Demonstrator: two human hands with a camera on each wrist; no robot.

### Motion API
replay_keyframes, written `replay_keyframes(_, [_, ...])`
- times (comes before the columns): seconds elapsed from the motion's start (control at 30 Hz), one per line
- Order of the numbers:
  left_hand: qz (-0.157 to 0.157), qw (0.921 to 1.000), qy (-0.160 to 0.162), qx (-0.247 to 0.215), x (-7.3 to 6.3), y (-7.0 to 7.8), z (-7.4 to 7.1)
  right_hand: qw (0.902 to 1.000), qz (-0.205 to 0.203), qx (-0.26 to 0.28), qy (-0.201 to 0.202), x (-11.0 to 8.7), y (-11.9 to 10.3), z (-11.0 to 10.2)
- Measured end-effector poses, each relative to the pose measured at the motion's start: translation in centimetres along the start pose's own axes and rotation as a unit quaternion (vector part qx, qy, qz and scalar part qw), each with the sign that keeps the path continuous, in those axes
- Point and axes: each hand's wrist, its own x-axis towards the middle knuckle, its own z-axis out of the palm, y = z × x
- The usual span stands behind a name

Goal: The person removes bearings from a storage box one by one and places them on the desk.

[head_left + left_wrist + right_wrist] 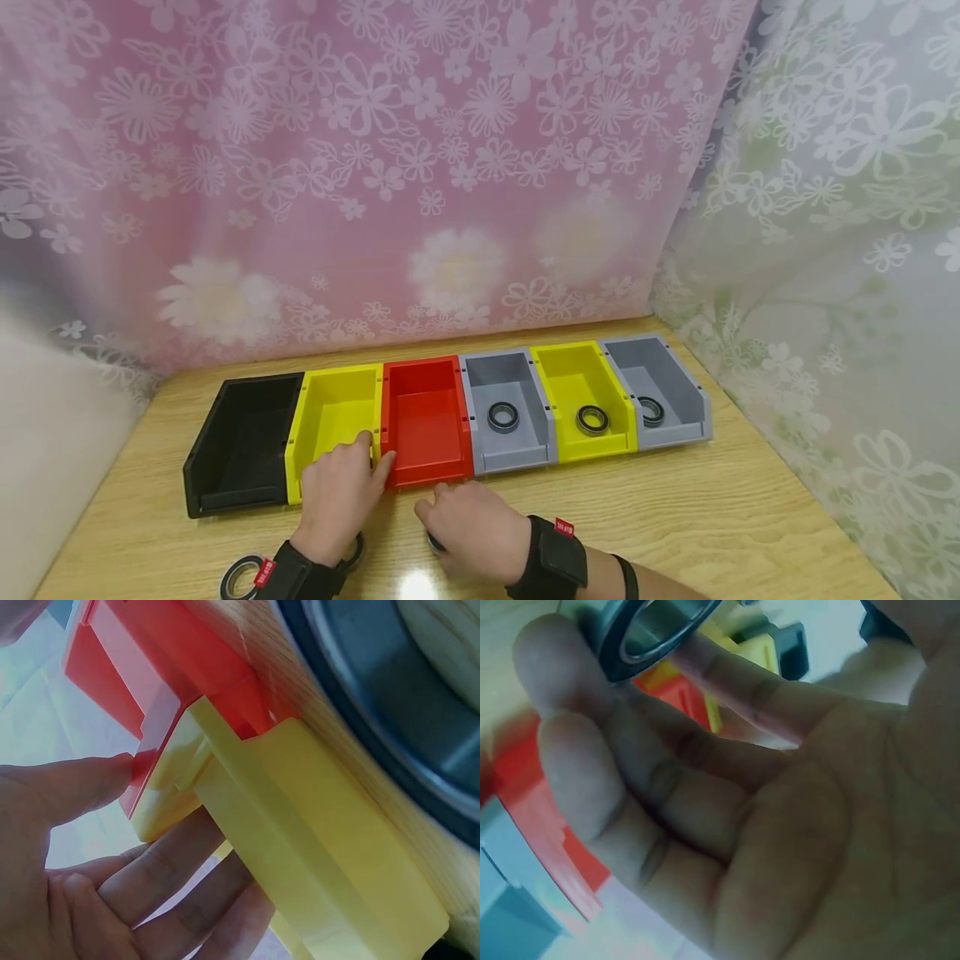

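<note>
My left hand (341, 492) reaches over the front of the left yellow bin (337, 400), fingers inside it. Its thumb touches the edge of the red bin (426, 421), seen also in the left wrist view. No held thing shows in the left wrist view, though the fingertips are hidden behind the yellow bin front (277, 832). In front of the red bin, my right hand (480, 533) holds a ball bearing (435, 543) low over the table. The right wrist view shows this bearing (615, 656) at the fingertips.
A black bin (240, 442) stands at the row's left end. Bearings lie in the left grey bin (503, 417), right yellow bin (592, 419) and right grey bin (651, 411). Two more bearings, one loose (238, 577) and one partly hidden (356, 552), lie by my left wrist.
</note>
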Motion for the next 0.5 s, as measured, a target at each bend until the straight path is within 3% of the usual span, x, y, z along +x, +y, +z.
replay_keyframes(0.5, [0.004, 1.0000, 0.006, 0.000, -0.1, 0.1, -0.2, 0.9998, -0.010, -0.017, 0.006, 0.6, -0.2, 1.5])
